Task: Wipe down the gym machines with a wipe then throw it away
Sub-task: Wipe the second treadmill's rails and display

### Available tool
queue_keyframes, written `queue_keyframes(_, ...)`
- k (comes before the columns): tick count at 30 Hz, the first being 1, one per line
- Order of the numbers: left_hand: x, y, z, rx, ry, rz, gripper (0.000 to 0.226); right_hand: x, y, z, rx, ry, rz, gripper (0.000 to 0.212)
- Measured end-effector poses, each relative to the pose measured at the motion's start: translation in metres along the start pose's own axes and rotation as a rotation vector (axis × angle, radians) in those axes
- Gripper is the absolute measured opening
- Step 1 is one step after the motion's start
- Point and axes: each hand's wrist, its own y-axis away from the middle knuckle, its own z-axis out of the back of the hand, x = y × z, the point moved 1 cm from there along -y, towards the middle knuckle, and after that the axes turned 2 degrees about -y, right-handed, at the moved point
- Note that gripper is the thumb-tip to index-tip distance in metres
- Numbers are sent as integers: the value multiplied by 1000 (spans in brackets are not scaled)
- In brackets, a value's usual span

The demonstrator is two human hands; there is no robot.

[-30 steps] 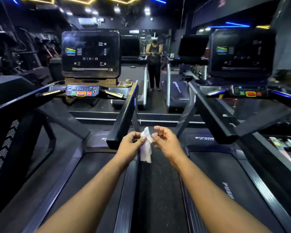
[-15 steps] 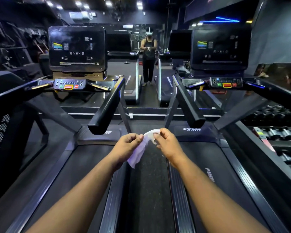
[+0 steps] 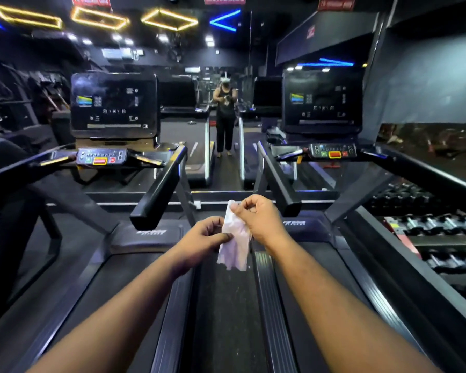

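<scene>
White wipe (image 3: 234, 238) hanging between 2 hands, right hand (image 3: 258, 219) pinching its top edge, left hand (image 3: 205, 238) pinching its side lower down, above the gap between 2 treadmills, left treadmill (image 3: 113, 265), right treadmill (image 3: 320, 259), mirror reflection of a person (image 3: 225, 114) ahead

left hand (image 3: 203, 238), right hand (image 3: 258, 219), fingers pinching

A dark gym fills the frame, its black ceiling lit by yellow neon rectangles (image 3: 99, 18) at upper left and blue neon strips (image 3: 224, 20) at top centre. A mirror wall (image 3: 221, 125) across the middle reflects the room, and a dumbbell rack (image 3: 439, 230) stands at right.
</scene>
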Motion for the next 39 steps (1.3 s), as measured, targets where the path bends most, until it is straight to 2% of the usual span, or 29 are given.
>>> queue_keyframes(2, -20, -9, 10, 67, 15, -34, 25, 15, -9, -2, -26, 18, 7, 27)
queue_keyframes(4, -38, -20, 21, 105, 20, -52, 43, 27, -20, -7, -65, 49, 0, 28)
queue_keyframes(7, -53, -40, 30, 43, -72, -73, 57, 37, -35, -13, -133, 47, -10, 30)
queue_keyframes(10, -58, -59, 39, -8, -66, -121, 44, 48, -47, -16, -191, -5, -26, 39)
queue_keyframes(13, -59, -72, 49, -49, -6, -145, 27, 50, -52, -15, -144, -221, -133, 49)
queue_keyframes(18, -55, -85, 64, -2, 93, -134, 11, 34, -49, -20, 28, -150, -203, 28)
queue_keyframes(21, -44, -93, 69, 25, 111, -105, 7, 31, -50, -20, -31, -220, -166, 19)
queue_keyframes(25, -26, -100, 69, 4, 156, 8, 11, 21, -51, -19, -120, -180, -141, 16)
queue_keyframes(29, -14, -96, 56, 36, 187, 103, 20, 9, -50, -18, -190, -112, -128, 23)
queue_keyframes(32, -10, -94, 45, 136, 281, 117, 20, 4, -50, -18, -189, -114, -168, 21)
queue_keyframes(36, -13, -107, 42, 85, 448, 192, 18, 0, -53, -13, -198, -196, -243, 18)
queue_keyframes(39, -27, -126, 48, 137, 520, 95, 23, 8, -63, 0, -159, -256, -190, 15)
